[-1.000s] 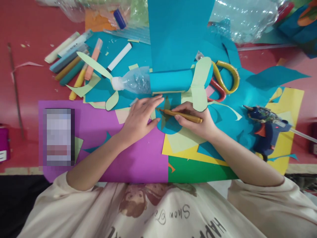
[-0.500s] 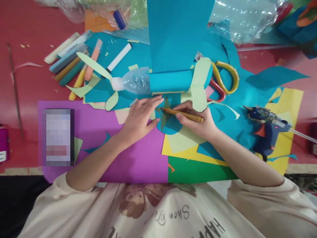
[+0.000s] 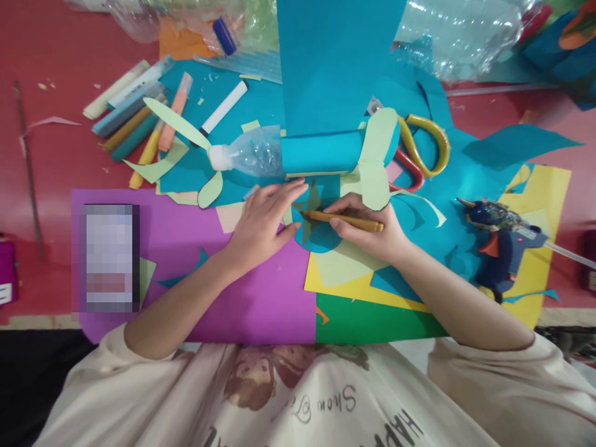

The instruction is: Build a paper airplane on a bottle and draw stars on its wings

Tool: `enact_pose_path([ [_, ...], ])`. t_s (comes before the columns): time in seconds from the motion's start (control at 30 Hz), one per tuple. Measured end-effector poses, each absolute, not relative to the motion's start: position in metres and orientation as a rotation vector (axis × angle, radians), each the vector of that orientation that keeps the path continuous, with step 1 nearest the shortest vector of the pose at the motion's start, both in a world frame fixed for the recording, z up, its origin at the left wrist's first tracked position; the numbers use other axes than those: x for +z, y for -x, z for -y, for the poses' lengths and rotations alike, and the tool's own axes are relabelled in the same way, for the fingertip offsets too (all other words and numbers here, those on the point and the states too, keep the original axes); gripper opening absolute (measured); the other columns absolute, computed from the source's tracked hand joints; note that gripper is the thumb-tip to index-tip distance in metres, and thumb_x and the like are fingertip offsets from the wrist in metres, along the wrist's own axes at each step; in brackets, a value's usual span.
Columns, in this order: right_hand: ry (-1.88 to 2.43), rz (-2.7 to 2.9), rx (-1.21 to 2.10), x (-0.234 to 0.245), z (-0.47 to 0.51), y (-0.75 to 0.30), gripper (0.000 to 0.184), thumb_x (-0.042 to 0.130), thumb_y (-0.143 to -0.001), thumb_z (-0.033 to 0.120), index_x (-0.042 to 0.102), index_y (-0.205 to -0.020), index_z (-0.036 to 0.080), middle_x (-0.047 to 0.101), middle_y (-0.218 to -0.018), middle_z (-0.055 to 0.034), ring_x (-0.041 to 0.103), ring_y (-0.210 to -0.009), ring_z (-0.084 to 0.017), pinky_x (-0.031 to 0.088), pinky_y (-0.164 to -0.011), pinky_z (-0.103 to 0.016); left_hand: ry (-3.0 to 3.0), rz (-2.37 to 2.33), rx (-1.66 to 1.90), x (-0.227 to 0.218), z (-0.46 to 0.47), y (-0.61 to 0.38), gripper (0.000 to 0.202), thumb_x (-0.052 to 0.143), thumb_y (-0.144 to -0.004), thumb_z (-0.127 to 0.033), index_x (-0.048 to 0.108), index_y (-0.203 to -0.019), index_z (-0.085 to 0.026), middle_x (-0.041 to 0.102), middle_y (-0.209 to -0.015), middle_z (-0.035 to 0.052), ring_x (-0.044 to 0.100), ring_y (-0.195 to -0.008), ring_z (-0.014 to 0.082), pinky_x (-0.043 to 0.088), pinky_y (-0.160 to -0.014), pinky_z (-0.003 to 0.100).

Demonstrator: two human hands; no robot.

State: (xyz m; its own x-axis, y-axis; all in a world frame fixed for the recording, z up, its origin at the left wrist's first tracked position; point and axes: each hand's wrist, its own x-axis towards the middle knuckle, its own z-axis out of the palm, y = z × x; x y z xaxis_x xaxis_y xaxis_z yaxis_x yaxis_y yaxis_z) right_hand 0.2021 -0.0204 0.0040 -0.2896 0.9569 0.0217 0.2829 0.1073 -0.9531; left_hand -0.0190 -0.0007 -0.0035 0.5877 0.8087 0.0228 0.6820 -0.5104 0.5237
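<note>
- Your left hand (image 3: 259, 225): one. The fingers lie flat and nearly straight, close together, with the thumb spread to the near side. They grasp nothing. The fingertips (image 3: 298, 185) press on the left edge of the teal paper piece (image 3: 326, 239).
- Your right hand (image 3: 372, 234): one. The fingers are curled tight around the ochre marker (image 3: 347, 220), thumb on its near side.
- Ochre marker: one, lying almost level. Its tip points left and touches the teal paper piece, and its tail sticks out to the right above your knuckles.
- Teal paper piece: one, rounded on its near edge. It sits between your two hands, on top of the purple sheet (image 3: 186, 248) and the yellow sheet (image 3: 552, 186).
- Star (image 3: 311, 202): one, olive in colour, on the teal paper piece just at the marker tip.
- Bottle model (image 3: 254, 152): one clear bottle on its side just beyond your hands. It has a teal paper roll (image 3: 321, 152) on its right half and pale green paper blades at each end.
- Loose markers (image 3: 135, 121): about eight, in a far-left cluster, some overlapping.
- Scissors (image 3: 426, 149): one pair, with yellow and red handles, far right of the roll.
- Glue gun (image 3: 500, 239): one, blue, to the right, well apart from your right hand.
- Green sheet (image 3: 367, 321): one, near, under your right forearm.
</note>
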Motion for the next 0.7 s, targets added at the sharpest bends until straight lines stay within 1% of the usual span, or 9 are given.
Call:
enact_pose_path([
  [0.13,1.236,1.606,1.172,0.0001,0.0203,-0.2006,0.005,0.064,-0.081,0.023,0.063,-0.085,0.019,0.067,-0.075,-0.0031,0.063,-0.066,-0.015,0.054,-0.060,-0.029,-2.355,-1.176,0.373,-0.0036,0.0005,0.0191,0.051,0.050,-0.094,-0.027,0.039,-0.143,-0.023,0.050,-0.147,0.0084,0.047,-0.129,0.0265,0.029,-0.112,0.047],
  [0.23,1.271,1.558,1.130,-0.0029,0.0204,-0.1997,0.006,0.065,-0.081,0.024,0.064,-0.085,0.021,0.069,-0.079,-0.0042,0.067,-0.074,-0.018,0.057,-0.068,-0.034,-2.355,-1.169,0.381,-0.0038,0.0004,0.0192,0.051,0.050,-0.094,-0.026,0.039,-0.143,-0.023,0.050,-0.147,0.0084,0.048,-0.128,0.0264,0.030,-0.112,0.047],
  [0.33,1.295,1.540,1.126,-0.0035,0.0205,-0.1996,0.008,0.067,-0.081,0.027,0.064,-0.084,0.021,0.069,-0.081,-0.0049,0.067,-0.077,-0.020,0.058,-0.071,-0.037,-2.359,-1.166,0.397,-0.0041,0.0002,0.0194,0.051,0.051,-0.094,-0.026,0.039,-0.143,-0.023,0.051,-0.146,0.0088,0.048,-0.128,0.0264,0.030,-0.111,0.047],
  [0.43,1.288,1.550,1.153,-0.0014,0.0203,-0.2000,0.011,0.067,-0.081,0.030,0.064,-0.084,0.021,0.068,-0.079,-0.0045,0.067,-0.075,-0.019,0.058,-0.069,-0.036,-2.364,-1.157,0.408,-0.0045,-0.0002,0.0197,0.050,0.050,-0.094,-0.026,0.039,-0.143,-0.022,0.051,-0.146,0.0089,0.047,-0.128,0.0263,0.031,-0.111,0.046],
  [0.57,1.268,1.594,1.197,0.0027,0.0200,-0.2009,0.011,0.066,-0.082,0.031,0.063,-0.083,0.020,0.067,-0.074,-0.0030,0.063,-0.065,-0.015,0.055,-0.060,-0.030,-2.365,-1.152,0.408,-0.0047,-0.0006,0.0198,0.051,0.050,-0.094,-0.026,0.039,-0.143,-0.024,0.050,-0.147,0.0076,0.048,-0.126,0.0260,0.032,-0.109,0.045],
  [0.7,1.250,1.629,1.225,0.0038,0.0201,-0.2016,0.011,0.066,-0.082,0.031,0.064,-0.082,0.020,0.066,-0.071,-0.0020,0.061,-0.062,-0.014,0.053,-0.056,-0.028,-2.376,-1.146,0.425,-0.0052,-0.0004,0.0198,0.051,0.050,-0.093,-0.024,0.039,-0.143,-0.022,0.051,-0.146,0.0082,0.049,-0.126,0.0256,0.032,-0.109,0.044],
])
